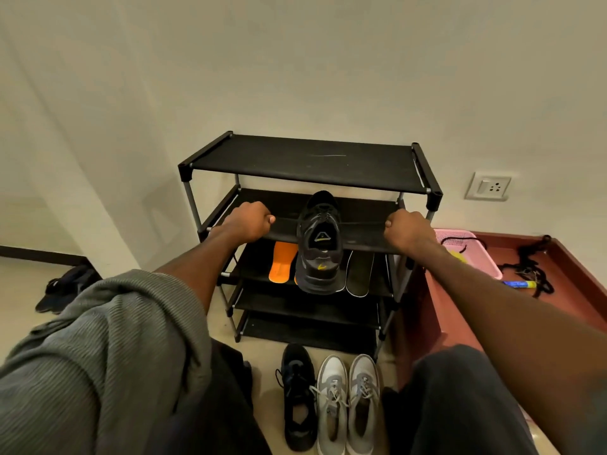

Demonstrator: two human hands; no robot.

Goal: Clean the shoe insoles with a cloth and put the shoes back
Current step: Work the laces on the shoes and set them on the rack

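The black shoe (319, 244) hangs in front of the rack (308, 165), held up by its lace (364, 223), which both hands pull tight sideways. The left hand (248, 221) and the right hand (409, 229) each pinch one lace end. It seems the shoe is being laced again before going back; next, I think, it must be lowered onto a shelf.

No legible text was visible. The black shoe (318, 244) bore a yellow swoosh mark at its heel and a triangular tongue emblem.
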